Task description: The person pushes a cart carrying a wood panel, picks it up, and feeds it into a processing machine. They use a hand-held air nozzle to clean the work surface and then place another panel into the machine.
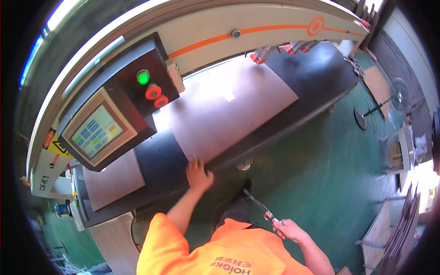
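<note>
My left hand (199, 176) reaches to the near left corner of a large flat greyish-pink board (229, 110), its fingertips at the board's edge and its thumb held apart. The board lies on the dark machine table (161, 160), partly under the beam. Low on my right side, my right hand (288, 230) is closed around an air blow gun (269, 215). Its long thin nozzle points away toward my foot, over the green floor. The palm side of both hands is hidden.
Over the table runs a pale machine beam (206, 39) with an orange stripe. A control panel (98, 130) with a screen and lit buttons juts out at left. A second board (117, 178) lies below it. At right stand a fan (361, 118) and stacked sheets (403, 224).
</note>
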Demonstrator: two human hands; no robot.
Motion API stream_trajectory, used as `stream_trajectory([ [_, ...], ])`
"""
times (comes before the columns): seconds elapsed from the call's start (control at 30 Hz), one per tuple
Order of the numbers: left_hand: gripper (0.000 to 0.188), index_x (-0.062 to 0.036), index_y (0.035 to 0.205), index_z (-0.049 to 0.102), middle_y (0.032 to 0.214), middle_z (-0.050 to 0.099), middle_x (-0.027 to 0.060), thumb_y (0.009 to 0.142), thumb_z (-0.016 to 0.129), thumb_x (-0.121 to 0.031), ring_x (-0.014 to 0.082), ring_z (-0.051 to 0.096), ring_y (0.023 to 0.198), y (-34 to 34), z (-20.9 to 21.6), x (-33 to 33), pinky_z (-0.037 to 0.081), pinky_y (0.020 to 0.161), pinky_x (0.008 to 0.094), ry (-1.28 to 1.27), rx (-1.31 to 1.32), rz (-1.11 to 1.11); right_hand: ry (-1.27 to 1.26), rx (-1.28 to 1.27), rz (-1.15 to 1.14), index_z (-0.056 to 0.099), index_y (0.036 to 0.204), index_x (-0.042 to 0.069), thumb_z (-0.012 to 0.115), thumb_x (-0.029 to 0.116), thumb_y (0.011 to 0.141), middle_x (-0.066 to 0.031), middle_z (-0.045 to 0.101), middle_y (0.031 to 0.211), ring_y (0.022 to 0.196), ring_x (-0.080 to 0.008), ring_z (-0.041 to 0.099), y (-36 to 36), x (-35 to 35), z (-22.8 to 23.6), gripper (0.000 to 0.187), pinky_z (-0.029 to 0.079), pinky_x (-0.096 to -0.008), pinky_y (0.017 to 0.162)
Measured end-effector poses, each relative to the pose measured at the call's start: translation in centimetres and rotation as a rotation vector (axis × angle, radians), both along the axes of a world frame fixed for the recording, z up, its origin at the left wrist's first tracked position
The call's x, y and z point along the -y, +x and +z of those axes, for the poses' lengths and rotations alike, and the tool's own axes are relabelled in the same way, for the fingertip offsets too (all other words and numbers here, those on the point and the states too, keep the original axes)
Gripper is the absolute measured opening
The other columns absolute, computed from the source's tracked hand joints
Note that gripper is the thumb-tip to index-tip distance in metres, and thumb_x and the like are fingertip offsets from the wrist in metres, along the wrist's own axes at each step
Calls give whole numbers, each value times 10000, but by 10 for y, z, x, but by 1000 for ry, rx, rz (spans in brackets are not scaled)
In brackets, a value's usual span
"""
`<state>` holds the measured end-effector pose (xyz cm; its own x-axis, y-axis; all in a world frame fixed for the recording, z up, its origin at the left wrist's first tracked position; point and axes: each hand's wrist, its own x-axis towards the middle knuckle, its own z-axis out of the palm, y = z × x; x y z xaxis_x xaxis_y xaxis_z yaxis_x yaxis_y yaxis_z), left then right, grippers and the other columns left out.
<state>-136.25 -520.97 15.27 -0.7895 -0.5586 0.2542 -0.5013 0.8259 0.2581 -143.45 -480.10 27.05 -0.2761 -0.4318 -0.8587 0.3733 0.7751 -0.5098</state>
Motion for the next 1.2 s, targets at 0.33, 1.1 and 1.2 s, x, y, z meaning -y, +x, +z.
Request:
stream_trajectory([
  [0.33,469,-2,1103,599,1104,577,202,755,694,-301,398,526,1069,-88,27,53,443,885,492,-83,-6,292,-86,-138,-272,528,915,53,453,443,994,-39,506,549,409,-119,454,-207,69,-22,405,362,-265,396],
  [1.1,522,70,1192,582,1077,671,154,841,735,-285,233,655,949,-87,-7,-297,519,819,351,1625,-381,939,-288,-128,118,480,925,139,392,485,996,-48,552,585,425,-145,517,-431,121,-30,365,332,-255,378],
  [1.2,480,60,1107,617,975,686,132,834,742,-315,196,660,816,-164,-1,-329,524,700,312,1712,-315,1029,-289,-197,297,512,978,117,388,463,1004,-53,605,634,469,-133,572,-419,130,-1,368,326,-239,388],
])
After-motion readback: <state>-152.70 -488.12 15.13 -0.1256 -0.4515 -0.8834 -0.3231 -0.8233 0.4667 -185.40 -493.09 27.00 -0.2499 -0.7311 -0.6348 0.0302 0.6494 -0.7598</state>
